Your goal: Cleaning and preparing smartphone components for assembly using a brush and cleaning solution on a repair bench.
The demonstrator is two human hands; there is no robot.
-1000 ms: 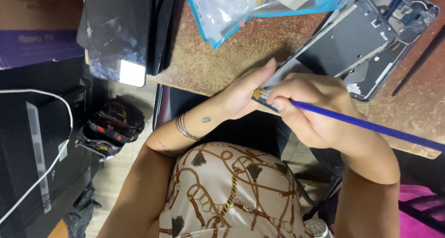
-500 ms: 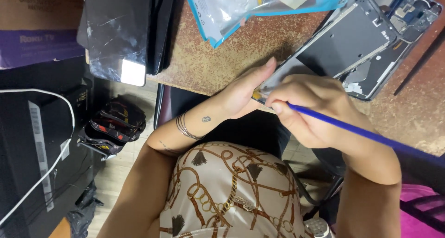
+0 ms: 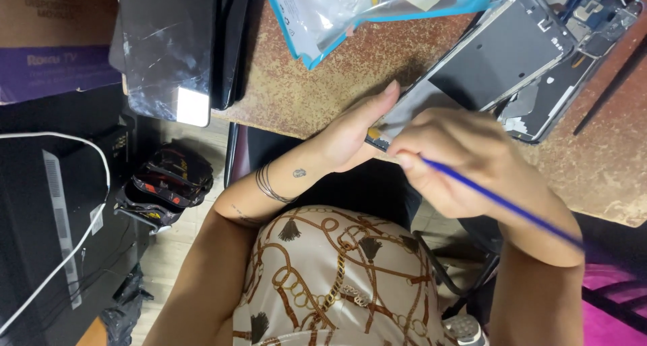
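Note:
My left hand (image 3: 354,130) grips the near end of an opened phone frame (image 3: 502,52) that lies on the speckled brown table (image 3: 310,90). My right hand (image 3: 458,160) pinches a thin blue-handled tool (image 3: 502,204) like a pen, its tip at the phone's near edge between both hands. The tip itself is hidden behind my fingers. A second dark phone chassis (image 3: 579,49) with exposed parts lies just right of the first one.
A clear and blue plastic bag (image 3: 350,12) lies at the table's top. A dark tablet-like slab (image 3: 168,49) overhangs the left table edge. A black stick (image 3: 610,90) lies at the right. Below left are a black box with a white cable (image 3: 60,218) and dark sandals (image 3: 168,184).
My right hand and the blue tool shifted slightly; the handle now slants lower to the right. The left hand keeps its grip on the phone.

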